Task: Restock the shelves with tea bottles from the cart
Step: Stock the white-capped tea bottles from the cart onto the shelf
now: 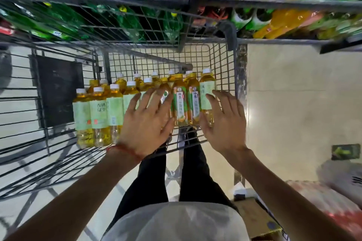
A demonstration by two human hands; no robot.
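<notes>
Hands spread wide, left hand (146,123) and right hand (225,123) flank two dark-labelled tea bottles (187,101) in the cart (221,58), fingers straight, grasping nothing.

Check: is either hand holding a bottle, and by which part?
Nothing is held. The left hand and right hand are open, fingers spread, over the white-capped clear plastic bottles of yellow tea in the grey wire cart.

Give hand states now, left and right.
Left hand: open, fingers spread over the tea bottles, holding nothing.
Right hand: open, at the rightmost bottle, holding nothing.
</notes>
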